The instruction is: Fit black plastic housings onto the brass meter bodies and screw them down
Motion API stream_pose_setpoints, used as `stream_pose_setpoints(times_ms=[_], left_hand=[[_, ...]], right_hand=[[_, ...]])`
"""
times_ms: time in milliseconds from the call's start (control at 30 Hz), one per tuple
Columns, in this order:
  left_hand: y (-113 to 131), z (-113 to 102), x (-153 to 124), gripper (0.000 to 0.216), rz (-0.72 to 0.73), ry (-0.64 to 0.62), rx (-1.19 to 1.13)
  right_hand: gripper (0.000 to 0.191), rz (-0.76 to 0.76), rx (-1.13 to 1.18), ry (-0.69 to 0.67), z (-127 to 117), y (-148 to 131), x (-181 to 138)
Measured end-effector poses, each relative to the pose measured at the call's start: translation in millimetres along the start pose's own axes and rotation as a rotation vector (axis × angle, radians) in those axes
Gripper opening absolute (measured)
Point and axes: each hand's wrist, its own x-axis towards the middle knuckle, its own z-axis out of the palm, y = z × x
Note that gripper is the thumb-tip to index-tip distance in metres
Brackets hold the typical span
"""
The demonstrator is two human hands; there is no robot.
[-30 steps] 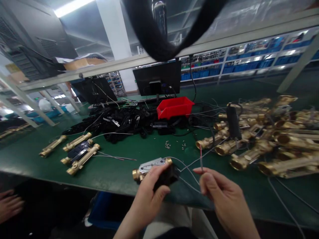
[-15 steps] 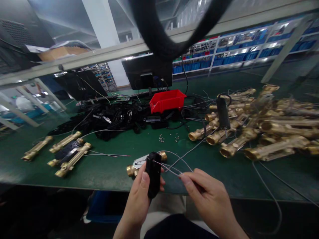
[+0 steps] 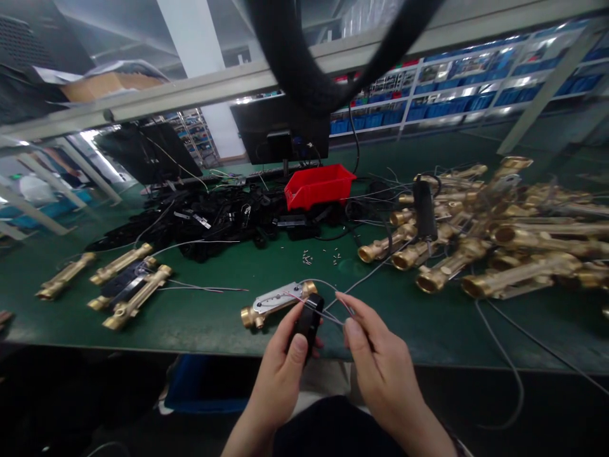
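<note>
My left hand [image 3: 285,362] is closed around a black plastic housing [image 3: 309,320], held upright over the bench's front edge. Thin grey wires [image 3: 332,317] run from near the top of the housing toward my right hand [image 3: 380,355]. The thumb and forefinger of that hand pinch the wires, and a reddish strand shows between them. Just behind the housing lies a brass pipe body [image 3: 273,301] with a silver-grey plate on it, and a wire leads from it behind the housing.
Several brass pipe bodies [image 3: 537,235] are heaped at the right, with loose cables. Black parts [image 3: 214,219] pile up behind, beside a red bin [image 3: 321,187]. Small screws [image 3: 307,257] lie mid-bench. More brass bodies [image 3: 137,295] lie left. A blue bin [image 3: 204,406] stands below the edge.
My left hand has moved slightly right and turned the black housing, uncovering more of the brass body. My right hand has come a little closer and its forefinger has lifted.
</note>
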Motion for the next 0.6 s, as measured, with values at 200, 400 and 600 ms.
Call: stream_pose_setpoints(times_ms=[200, 400, 600], left_hand=[[-0.8, 5.9, -3.0, 0.062, -0.159, 0.043, -0.232], [-1.5, 5.6, -4.7, 0.066, -0.187, 0.026, -0.304], [-4.3, 4.0, -6.3, 0.065, -0.148, 0.068, -0.223]], right_hand=[[0.013, -0.057, 0.075, -0.011, 7.3, -2.8, -0.9], [0.015, -0.206, 0.039, 0.152, 8.5, -3.9, 4.5], [0.015, -0.234, 0.055, 0.164, 9.6, -5.1, 5.7]])
